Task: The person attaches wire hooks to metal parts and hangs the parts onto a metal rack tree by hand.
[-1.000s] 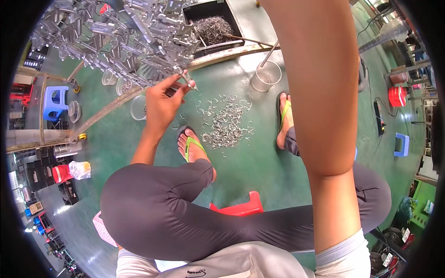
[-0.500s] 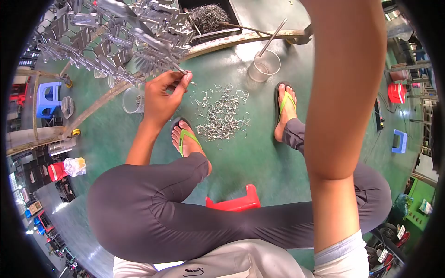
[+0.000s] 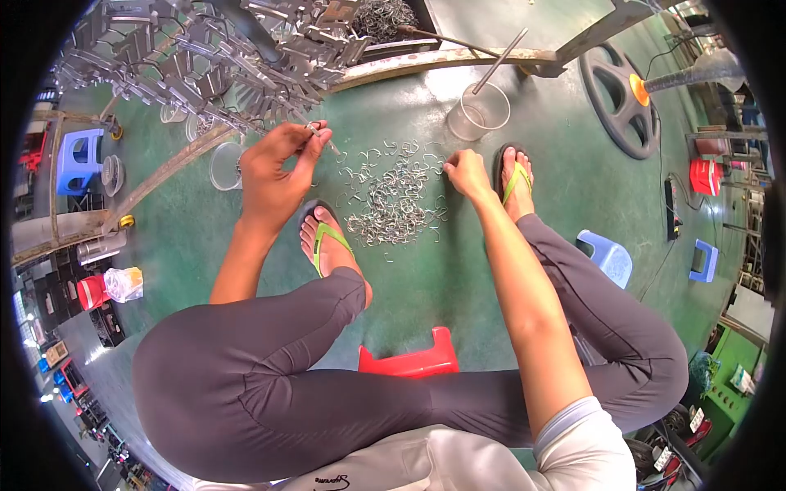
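Observation:
My left hand (image 3: 278,170) is closed in a pinch on a thin metal piece (image 3: 335,148) just below the hanging metal parts. Many silvery bent-plate parts (image 3: 188,57) hang in a dense cluster at upper left. On the green floor between the feet lies a loose pile of small curved metal hooks (image 3: 391,203). At the right edge of that pile is my right hand (image 3: 467,174), its fingers drawn together; whether they hold anything is too small to make out.
Beyond the pile, a clear plastic cup (image 3: 477,113) holds a rod. Another clear tub (image 3: 226,167) stands left. A dark bin (image 3: 409,41) of tangled wire hooks is at the top. A red stool (image 3: 409,360) lies between the legs; a blue stool (image 3: 607,257) stands right.
My right arm has come down from high in front, bringing the hand into view beside the hook pile. My left hand keeps its pinch and has shifted slightly left and down.

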### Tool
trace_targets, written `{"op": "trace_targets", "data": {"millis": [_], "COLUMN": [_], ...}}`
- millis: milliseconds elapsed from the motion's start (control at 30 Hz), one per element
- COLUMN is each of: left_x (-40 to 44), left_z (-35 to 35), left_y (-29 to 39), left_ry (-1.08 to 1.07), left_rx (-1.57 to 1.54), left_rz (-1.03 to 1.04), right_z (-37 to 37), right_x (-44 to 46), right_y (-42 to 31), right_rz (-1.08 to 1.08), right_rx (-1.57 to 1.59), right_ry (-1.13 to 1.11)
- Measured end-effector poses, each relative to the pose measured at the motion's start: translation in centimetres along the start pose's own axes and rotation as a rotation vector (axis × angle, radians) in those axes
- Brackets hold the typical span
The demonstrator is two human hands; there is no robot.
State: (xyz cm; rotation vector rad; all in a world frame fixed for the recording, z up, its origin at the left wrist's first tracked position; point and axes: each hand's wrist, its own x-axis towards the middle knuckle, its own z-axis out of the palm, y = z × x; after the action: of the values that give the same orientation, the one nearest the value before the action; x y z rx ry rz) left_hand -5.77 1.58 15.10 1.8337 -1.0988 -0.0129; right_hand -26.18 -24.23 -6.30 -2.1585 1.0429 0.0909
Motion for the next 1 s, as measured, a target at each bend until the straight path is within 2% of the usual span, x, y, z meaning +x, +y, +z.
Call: {"op": "trace_targets", "data": {"millis": [33,133,333,467,567,667,733,767,833,1000], "left_x": [0.0,0.0,0.0,-0.3,-0.5,-0.6,-0.6,-0.6,-0.7,-0.9], "left_z": [0.0,0.2,0.1,-0.2,-0.3,-0.3,-0.2,-0.1,-0.2,0.0], "left_y": [0.0,0.1,-1.0,-0.3,-0.4,-0.6,-0.8,-0.9,-0.9,-0.7], "left_ry": [0.000,0.026,0.029,0.020,0.040,0.066,0.061,0.059,0.061,0.094], "left_rx": [-0.003,-0.026,-0.001,-0.068,-0.102,-0.177,-0.204,-0.215,-0.236,-0.319], "left_rz": [0.000,-0.057,0.023,-0.102,-0.140,-0.225,-0.255,-0.254,-0.255,-0.346], "right_z": [0.5,1.5,2.5,2.2,1.6,-0.2,-1.3,-2.1,-3.2,-2.3], "right_x": [0.1,-0.3,-1.5,-1.5,-2.0,-3.3,-4.2,-4.9,-6.7,-7.9], "right_y": [0.2,-0.1,-2.7,-3.5,-3.5,-8.0,-12.1,-14.2,-18.4,-20.6], "right_rz": [0.013,0.002,0.230,0.222,0.074,-0.126,-0.378,-0.449,-0.587,-0.691], "right_rx": [-0.012,0.264,-0.024,-0.045,-0.064,0.417,0.671,0.691,0.799,0.840], "right_ry": [0.013,0.185,0.164,0.106,0.178,0.299,0.261,0.153,0.102,0.190]}}
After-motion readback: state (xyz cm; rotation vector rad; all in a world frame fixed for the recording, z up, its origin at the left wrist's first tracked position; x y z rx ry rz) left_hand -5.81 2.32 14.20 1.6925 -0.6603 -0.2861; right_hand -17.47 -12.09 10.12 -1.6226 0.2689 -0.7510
